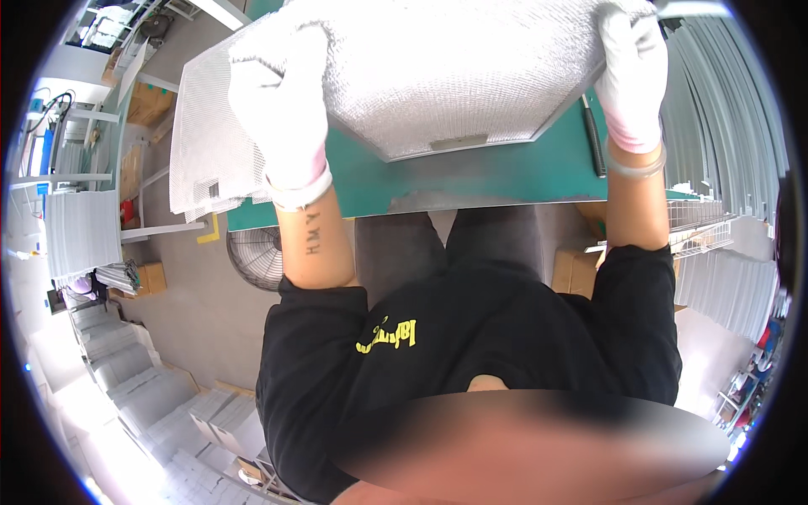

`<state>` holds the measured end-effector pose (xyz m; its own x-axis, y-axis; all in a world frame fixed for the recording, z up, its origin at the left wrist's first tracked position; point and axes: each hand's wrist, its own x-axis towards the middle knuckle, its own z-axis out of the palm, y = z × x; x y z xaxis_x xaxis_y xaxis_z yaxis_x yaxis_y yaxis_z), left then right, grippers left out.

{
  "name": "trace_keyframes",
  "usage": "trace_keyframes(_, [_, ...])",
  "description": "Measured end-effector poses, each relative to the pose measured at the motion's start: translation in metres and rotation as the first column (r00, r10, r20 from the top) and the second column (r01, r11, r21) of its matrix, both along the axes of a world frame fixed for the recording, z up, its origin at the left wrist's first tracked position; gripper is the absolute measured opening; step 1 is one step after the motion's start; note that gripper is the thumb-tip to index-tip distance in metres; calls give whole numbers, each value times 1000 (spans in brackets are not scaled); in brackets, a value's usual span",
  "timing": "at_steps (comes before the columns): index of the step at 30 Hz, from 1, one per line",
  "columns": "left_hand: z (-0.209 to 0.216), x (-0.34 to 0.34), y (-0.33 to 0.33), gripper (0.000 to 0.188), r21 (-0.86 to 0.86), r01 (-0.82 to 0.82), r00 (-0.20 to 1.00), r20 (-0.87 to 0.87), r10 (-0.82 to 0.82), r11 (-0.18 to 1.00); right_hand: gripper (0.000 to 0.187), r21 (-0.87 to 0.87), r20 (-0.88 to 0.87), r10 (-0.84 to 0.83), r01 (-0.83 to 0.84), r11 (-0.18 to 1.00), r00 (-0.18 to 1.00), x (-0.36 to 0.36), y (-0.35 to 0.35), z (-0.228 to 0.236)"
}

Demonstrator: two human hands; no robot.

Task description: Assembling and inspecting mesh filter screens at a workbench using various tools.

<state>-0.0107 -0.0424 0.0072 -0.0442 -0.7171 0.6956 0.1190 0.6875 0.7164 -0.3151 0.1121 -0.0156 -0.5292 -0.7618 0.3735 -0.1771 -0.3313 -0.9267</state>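
Note:
My left hand (pixel 286 105) and my right hand (pixel 633 80), both in white gloves, are closed on opposite side edges of a silver metal mesh filter panel (pixel 454 71). The panel is tilted above the green work table (pixel 362 172). A thin frame runs along its near edge, with a small grey tab (pixel 459 143) in the middle. To the left, under and beside my left hand, lie loose sheets of fine mesh (pixel 206 139). A tool with a long black handle (pixel 594 139) lies on the table close to my right wrist. The panel's far edge is out of view.
Long grey strips (pixel 715 109) are stacked on the right, above a white wire basket (pixel 699 227). A black floor fan (pixel 255 257) stands below the table's left front edge. Cardboard boxes (pixel 575 271) and several stacks of pale panels (pixel 139 383) surround the workplace.

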Motion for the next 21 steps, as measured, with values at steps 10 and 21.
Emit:
trace_keyframes(10, [-30,41,68,23,-213,483,875,159,-458,849,26,-472,-143,130,-183,862,981,50,46,-9])
trace_keyframes(21, [-81,46,66,38,131,806,307,742,-597,577,21,-502,-579,194,-534,680,792,65,119,-51])
